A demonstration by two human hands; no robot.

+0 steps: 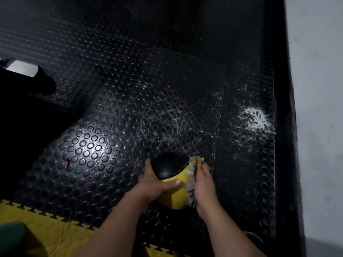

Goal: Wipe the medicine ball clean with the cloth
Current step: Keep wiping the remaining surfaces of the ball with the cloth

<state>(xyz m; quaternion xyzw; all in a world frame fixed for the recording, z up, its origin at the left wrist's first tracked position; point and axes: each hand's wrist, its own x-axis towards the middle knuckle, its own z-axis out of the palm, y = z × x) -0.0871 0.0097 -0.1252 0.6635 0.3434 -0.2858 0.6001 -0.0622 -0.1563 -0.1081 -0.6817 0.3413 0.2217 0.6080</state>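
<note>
A black and yellow medicine ball (171, 176) sits low in the middle of the view, over the black studded floor. My left hand (155, 179) holds its left side, fingers round the black top and thumb across the yellow part. My right hand (203, 184) presses a pale, fringed cloth (193, 175) against the ball's right side, fingers curled over the cloth. Most of the cloth lies hidden between my palm and the ball.
Black studded rubber floor tiles (115, 112) carry white smears, the brightest a white splash (256, 118) at the right. A black skirting and pale wall (319, 108) run along the right. Yellow interlocking mats (46, 225) lie at the lower left. A dark object (22, 101) stands at the left.
</note>
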